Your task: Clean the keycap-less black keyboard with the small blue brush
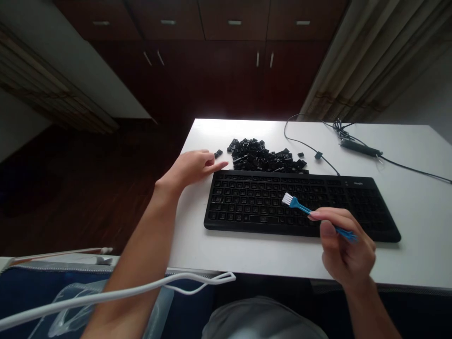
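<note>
**Brush over a keyless keyboard, free room to the right**

The right hand (pixel 344 247) is closed around the handle of a small blue brush (pixel 310 213), pinched between thumb and fingertips, white bristles hovering over the middle of the black keyboard (pixel 247 202). The keyboard lies near the table's (pixel 416 197) front edge, with only a narrow white strip between them.

The left hand (pixel 192 167) rests loosely open and holds nothing, fingers stretched toward the keyboard's upper left corner, close to the table's left edge. Just behind the keyboard sits a heap of loose black keycaps (pixel 264 157), one stray cap (pixel 218 153) beside the fingertips. A black cable (pixel 310 147) trails across the far right of the table; bare tabletop lies right of the keyboard.
</note>
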`<state>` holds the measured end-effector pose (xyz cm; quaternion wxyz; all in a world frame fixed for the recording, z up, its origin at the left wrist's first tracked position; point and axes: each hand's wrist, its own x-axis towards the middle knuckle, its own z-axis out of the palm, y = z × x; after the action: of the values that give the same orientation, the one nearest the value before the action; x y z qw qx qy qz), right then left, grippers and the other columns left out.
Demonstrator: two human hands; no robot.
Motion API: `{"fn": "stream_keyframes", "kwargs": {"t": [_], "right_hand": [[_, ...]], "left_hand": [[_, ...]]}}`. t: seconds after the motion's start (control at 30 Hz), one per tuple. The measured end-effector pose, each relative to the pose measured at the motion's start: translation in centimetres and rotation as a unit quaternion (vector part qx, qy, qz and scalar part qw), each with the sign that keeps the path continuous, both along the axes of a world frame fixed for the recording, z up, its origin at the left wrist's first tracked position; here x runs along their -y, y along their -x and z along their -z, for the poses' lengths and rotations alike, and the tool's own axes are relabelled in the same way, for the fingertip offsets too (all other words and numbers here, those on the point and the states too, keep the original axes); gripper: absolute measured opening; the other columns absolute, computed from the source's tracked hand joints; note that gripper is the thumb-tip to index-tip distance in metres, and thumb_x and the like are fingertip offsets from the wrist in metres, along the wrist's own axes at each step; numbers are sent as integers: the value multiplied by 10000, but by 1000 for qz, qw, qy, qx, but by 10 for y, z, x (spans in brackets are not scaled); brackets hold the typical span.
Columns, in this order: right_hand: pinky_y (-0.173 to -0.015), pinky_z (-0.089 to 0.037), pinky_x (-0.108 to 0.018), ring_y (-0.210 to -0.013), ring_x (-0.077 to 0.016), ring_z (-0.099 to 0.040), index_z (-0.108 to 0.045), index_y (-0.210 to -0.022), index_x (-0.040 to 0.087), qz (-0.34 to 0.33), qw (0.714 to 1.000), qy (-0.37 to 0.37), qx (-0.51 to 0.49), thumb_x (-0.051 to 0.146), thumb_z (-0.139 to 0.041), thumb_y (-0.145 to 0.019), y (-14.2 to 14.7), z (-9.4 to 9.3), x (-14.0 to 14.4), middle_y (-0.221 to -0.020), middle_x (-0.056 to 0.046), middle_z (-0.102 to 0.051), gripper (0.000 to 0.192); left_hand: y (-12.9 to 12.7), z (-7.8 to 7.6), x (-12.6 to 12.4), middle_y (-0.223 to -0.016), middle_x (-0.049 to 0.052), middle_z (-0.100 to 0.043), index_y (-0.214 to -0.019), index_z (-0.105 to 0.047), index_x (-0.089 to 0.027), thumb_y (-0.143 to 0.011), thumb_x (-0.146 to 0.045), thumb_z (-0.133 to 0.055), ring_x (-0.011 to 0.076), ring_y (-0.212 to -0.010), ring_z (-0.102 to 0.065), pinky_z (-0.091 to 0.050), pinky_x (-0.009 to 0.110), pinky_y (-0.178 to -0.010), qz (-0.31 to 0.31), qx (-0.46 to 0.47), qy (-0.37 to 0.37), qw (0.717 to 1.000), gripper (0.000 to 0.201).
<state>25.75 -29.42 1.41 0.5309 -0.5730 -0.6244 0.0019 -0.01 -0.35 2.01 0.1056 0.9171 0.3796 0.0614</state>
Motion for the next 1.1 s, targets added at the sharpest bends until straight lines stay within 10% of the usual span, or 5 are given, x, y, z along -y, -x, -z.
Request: {"fn": "stream_keyframes", "kwargs": {"t": [0.27, 0.57, 1.1], "right_hand": [[-635, -587, -315, -796, -180, -695, -660, -1078, 138, 33, 993, -65, 97, -70, -613, -790, 9, 15, -1, -893, -57, -721, 358], [-559, -542, -318, -697, -177, -641, -611, -995, 194, 26, 998, -39, 35, 36, -514, -896, 4, 21, 1, -788, -45, -657, 210], [-606, -545, -296, -687, -158, -666, -651, -992, 207, 27, 998, 53, -16, 123, -558, -937, 4, 19, 1, -876, -46, -715, 137]], "left_hand": [[22, -53, 62, -867, 36, -641, -855, -620, -188, -994, -500, -470, 166, -728, -564, -339, 281, -586, -30, 35, -130, 990, 373], [52, 22, 159, -1211, 85, -569, -1293, -488, -268, -944, -430, -599, 216, -935, -609, -563, 381, -819, -104, 226, -9, 969, 400], [40, 30, 157, -1359, 114, -523, -1465, -376, -240, -867, -601, -648, 303, -1182, -555, -481, 453, -1047, -110, 134, -39, 984, 749]]}}
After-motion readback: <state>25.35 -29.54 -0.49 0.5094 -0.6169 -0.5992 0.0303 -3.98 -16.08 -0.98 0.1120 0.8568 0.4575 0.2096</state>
